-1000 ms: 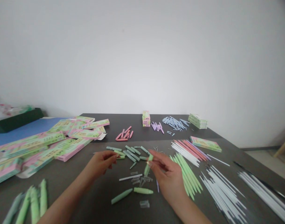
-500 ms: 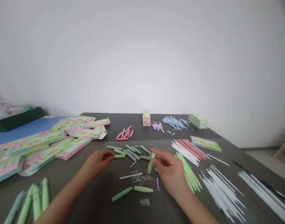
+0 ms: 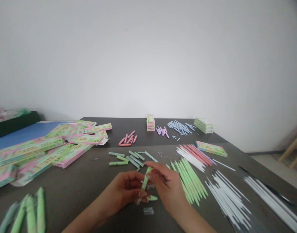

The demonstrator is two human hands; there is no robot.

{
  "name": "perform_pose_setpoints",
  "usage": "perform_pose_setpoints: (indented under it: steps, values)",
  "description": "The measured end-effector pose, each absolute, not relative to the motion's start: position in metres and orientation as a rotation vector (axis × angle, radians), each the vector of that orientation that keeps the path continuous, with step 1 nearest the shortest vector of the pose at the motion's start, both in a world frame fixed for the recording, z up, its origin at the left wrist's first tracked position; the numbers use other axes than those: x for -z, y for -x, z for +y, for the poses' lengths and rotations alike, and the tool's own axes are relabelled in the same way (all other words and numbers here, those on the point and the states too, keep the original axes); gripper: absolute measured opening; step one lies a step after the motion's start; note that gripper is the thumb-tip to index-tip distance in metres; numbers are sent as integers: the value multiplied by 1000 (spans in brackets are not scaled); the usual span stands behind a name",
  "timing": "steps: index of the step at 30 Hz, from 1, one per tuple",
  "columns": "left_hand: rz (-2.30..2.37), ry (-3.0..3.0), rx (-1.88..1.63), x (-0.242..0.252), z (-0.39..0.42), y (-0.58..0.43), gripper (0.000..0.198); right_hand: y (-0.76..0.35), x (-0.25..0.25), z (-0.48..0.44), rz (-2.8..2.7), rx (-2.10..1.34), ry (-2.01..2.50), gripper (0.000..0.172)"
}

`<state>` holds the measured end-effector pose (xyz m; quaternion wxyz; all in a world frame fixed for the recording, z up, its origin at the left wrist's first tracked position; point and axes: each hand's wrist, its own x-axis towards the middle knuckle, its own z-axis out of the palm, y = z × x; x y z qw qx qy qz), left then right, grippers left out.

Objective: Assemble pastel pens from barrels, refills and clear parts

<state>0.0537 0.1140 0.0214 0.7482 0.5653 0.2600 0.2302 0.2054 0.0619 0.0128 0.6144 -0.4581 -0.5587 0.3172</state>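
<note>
My right hand pinches a light green pen barrel, tilted with its upper end between thumb and fingers. Right beside it, my left hand is closed, its fingertips meeting at the barrel's lower end. What those fingers hold is partly hidden; something pale shows beneath them. Behind the left fingertips lies a yellow-green pen barrel. Short clear plastic pieces lie in front of the hands. Beyond them are scattered grey-green barrels and lighter green barrels.
Light green pens and white refills lie at right. Pink-green boxes pile up at left. Red pieces, purple pieces and blue pieces lie farther back. More green pens are at front left.
My left hand has moved right and nearer, from the scattered barrels to my right hand. The right hand, still holding the green barrel, has moved slightly left and down. The view has shifted slightly.
</note>
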Motion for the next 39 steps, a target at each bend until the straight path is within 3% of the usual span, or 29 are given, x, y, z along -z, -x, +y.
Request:
perform_pose_setpoints:
  steps: [3, 8, 25, 29, 33, 39]
  values:
    - [569, -1220, -475, -24, 112, -52, 23, -208, -10, 61, -1273, -776, 1037, 21]
    - [553, -1203, -445, -20, 113, -52, 27, -207, -6, 63, -1309, -808, 1067, 6]
    - [455, -1395, -499, -12, 119, -53, 20, -207, -23, 55, -1541, -608, 1232, 3]
    - [480, -1398, -469, -16, 123, -50, 20, -206, -21, 59, -1413, -791, 1223, 37]
    - [575, -1465, -528, -20, 134, -40, 20, -212, -15, 65, -1397, -793, 1257, 18]
    - [922, -1358, -719, -26, 155, -19, 28, -229, -8, 76, -1616, -450, 1536, 13]
